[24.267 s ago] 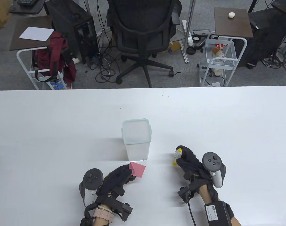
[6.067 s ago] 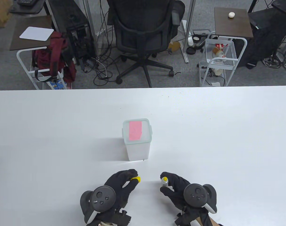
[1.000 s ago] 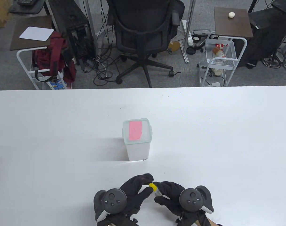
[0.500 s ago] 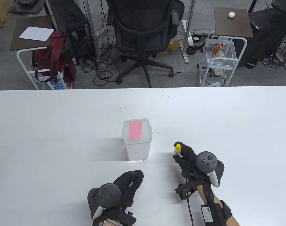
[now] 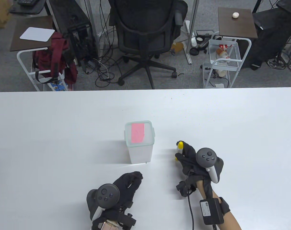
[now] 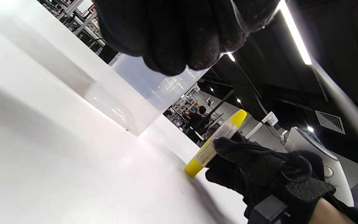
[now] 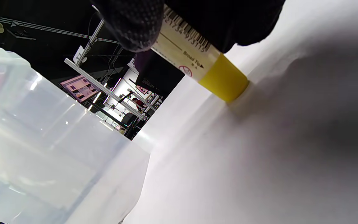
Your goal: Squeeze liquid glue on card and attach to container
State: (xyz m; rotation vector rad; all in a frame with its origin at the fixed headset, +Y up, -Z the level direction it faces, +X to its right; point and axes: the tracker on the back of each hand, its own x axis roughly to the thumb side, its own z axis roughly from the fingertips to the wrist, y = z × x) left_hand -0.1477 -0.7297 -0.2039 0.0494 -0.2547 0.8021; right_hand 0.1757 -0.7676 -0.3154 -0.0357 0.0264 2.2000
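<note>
White table (image 5: 63, 134): right hand (image 5: 192, 159) holds glue bottle (image 5: 179, 150) upright, base touching.

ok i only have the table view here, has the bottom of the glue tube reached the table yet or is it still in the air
Observer: The right wrist view shows the glue tube's yellow bottom end touching the table; the right hand still grips the tube.
Operator: is it upright
Observer: Tilted in the left wrist view, though that camera itself is tilted, so I cannot say for sure.
Operator: left hand holding anything
Observer: The left wrist view shows the left hand's fingers curled with nothing between them.
Operator: anything inside the container
Observer: Through the container's clear wall in the right wrist view, nothing shows inside.
</note>
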